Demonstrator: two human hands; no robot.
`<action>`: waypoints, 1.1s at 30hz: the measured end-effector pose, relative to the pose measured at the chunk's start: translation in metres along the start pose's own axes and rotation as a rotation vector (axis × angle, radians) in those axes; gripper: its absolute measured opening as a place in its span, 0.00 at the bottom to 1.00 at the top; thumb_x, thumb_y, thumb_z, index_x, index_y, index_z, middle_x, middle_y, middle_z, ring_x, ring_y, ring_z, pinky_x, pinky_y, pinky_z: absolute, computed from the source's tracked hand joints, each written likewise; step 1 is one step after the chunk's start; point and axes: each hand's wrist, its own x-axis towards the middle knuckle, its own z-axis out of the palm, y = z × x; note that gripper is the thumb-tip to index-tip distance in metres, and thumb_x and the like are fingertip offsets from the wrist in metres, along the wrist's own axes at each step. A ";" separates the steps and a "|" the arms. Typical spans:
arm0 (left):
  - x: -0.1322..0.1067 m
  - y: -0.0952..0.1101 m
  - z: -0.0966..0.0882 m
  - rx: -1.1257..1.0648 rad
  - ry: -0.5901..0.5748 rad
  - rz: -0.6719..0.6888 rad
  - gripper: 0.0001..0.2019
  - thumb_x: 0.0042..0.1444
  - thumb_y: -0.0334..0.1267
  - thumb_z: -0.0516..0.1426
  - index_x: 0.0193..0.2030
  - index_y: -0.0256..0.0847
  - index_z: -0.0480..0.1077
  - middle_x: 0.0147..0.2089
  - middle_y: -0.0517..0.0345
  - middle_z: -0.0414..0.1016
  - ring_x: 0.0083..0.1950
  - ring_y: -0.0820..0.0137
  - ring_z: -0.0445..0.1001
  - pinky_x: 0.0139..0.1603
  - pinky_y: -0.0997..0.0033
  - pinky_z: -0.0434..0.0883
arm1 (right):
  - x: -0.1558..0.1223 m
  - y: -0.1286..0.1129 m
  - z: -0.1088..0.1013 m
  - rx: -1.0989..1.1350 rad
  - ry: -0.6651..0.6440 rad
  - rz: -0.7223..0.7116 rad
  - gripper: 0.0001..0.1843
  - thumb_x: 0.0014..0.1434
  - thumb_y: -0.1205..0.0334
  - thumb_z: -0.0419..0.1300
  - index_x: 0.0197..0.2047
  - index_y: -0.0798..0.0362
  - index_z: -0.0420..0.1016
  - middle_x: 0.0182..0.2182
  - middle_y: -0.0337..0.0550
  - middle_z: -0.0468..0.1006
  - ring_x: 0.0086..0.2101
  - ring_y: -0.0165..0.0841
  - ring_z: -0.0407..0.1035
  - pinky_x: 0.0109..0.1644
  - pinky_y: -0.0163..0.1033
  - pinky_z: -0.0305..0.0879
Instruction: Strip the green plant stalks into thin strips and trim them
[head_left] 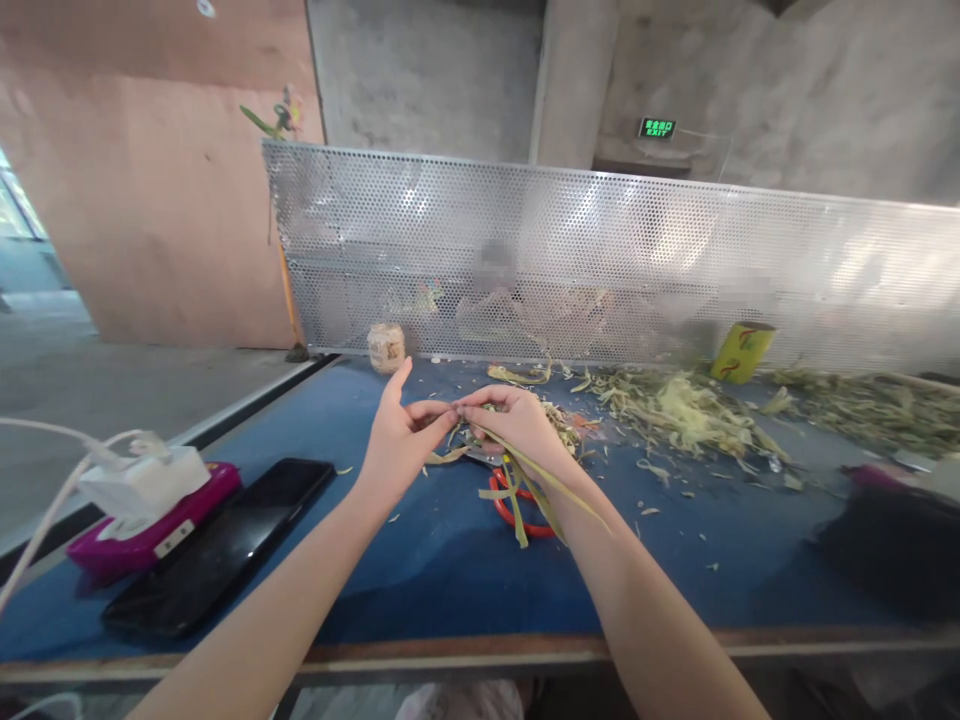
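Note:
My left hand [401, 435] and my right hand [521, 425] meet above the table, their fingertips pinched together at one point. One finger of my left hand points up, away from the pinch. Long yellow-green dried leaf strips [517, 515] trail from my right hand, some along its wrist and some hanging down. The part between the fingertips is small and mostly hidden. Below my right hand lie scissors with red handles [506, 510], partly covered by the strips. A small heap of leaf scraps [562, 425] sits behind my right hand.
On the blue table [420, 580], a phone [225, 545] lies left beside a magenta power strip [161, 525] with a white charger [142, 485]. A round wrapped roll [386, 348], dried leaf piles [675, 410] and a yellow can [742, 352] stand before a perforated metal screen [450, 220]. A dark object [892, 545] lies right.

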 end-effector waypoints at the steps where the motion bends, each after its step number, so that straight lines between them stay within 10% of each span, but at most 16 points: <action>1: 0.000 0.000 0.000 -0.018 0.001 -0.009 0.46 0.42 0.37 0.62 0.64 0.38 0.38 0.28 0.60 0.74 0.22 0.78 0.67 0.23 0.77 0.64 | 0.000 0.000 0.000 0.031 -0.004 0.007 0.10 0.41 0.60 0.65 0.28 0.56 0.72 0.12 0.31 0.65 0.13 0.19 0.54 0.14 0.27 0.52; 6: -0.001 -0.001 -0.001 0.071 -0.019 0.111 0.42 0.46 0.35 0.59 0.63 0.40 0.39 0.30 0.58 0.74 0.30 0.73 0.72 0.32 0.73 0.69 | -0.003 -0.002 -0.003 0.260 -0.126 0.145 0.11 0.40 0.63 0.66 0.29 0.57 0.71 0.24 0.39 0.75 0.23 0.24 0.68 0.27 0.29 0.64; 16: 0.000 -0.005 -0.004 0.235 -0.027 0.213 0.36 0.49 0.36 0.56 0.62 0.39 0.42 0.32 0.57 0.74 0.33 0.71 0.73 0.34 0.71 0.69 | -0.005 -0.006 -0.004 0.523 -0.197 0.288 0.07 0.44 0.71 0.64 0.27 0.57 0.68 0.22 0.35 0.67 0.21 0.17 0.59 0.22 0.23 0.56; 33: 0.002 -0.002 -0.004 0.341 0.065 0.171 0.32 0.44 0.37 0.59 0.56 0.38 0.53 0.29 0.59 0.74 0.35 0.69 0.72 0.39 0.68 0.65 | -0.005 -0.006 -0.001 0.190 -0.223 0.131 0.15 0.44 0.58 0.65 0.24 0.55 0.62 0.14 0.27 0.54 0.15 0.17 0.45 0.18 0.27 0.43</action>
